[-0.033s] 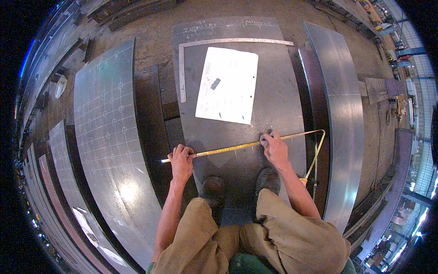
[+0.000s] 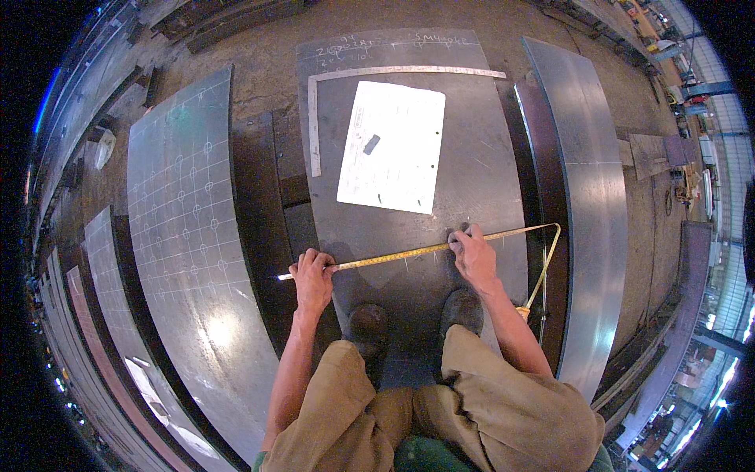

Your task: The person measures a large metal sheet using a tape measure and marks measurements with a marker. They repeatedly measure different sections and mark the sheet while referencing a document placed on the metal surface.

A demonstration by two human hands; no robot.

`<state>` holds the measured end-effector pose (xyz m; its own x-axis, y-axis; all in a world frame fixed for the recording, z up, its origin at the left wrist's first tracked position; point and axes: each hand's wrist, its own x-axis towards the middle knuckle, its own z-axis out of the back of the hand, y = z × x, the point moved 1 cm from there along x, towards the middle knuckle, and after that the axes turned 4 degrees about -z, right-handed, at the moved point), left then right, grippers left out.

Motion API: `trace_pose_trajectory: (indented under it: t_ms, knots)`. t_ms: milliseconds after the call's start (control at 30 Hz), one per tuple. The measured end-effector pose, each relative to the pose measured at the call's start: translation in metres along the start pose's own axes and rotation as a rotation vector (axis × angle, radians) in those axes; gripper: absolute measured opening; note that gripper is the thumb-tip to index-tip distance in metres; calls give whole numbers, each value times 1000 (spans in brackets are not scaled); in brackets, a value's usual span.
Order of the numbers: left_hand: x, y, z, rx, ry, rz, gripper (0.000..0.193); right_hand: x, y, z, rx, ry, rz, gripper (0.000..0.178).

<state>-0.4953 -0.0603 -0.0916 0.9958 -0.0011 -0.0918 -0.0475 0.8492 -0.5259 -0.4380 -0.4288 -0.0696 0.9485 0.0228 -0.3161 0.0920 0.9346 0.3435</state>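
Both hands press a yellow tape measure (image 2: 393, 253) flat on the steel plate (image 2: 487, 189): left hand (image 2: 313, 279) pinning its end, right hand (image 2: 472, 253) pinching it; best kept taut and straight between them.

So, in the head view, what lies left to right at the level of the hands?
Gridded plate → left hand → tape measure → right hand → curved plate.

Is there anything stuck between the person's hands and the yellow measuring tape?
No, nothing visible is in between. The left hand presses right on the yellow measuring tape near its left end, and the right hand presses on it farther along. The tape lies flat on the dark steel plate, below the white paper sheet.
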Motion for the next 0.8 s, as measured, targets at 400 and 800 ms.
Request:
trace_pose_trajectory:
  t_ms: [400, 800]
  knots:
    - [0, 1, -5, 1, 0, 14, 12, -1, -7, -6, -30, -74, 70, 27]
    - [-1, 1, -3, -38, 17, 30, 9, -4, 4, 1, 14, -87, 47, 18]
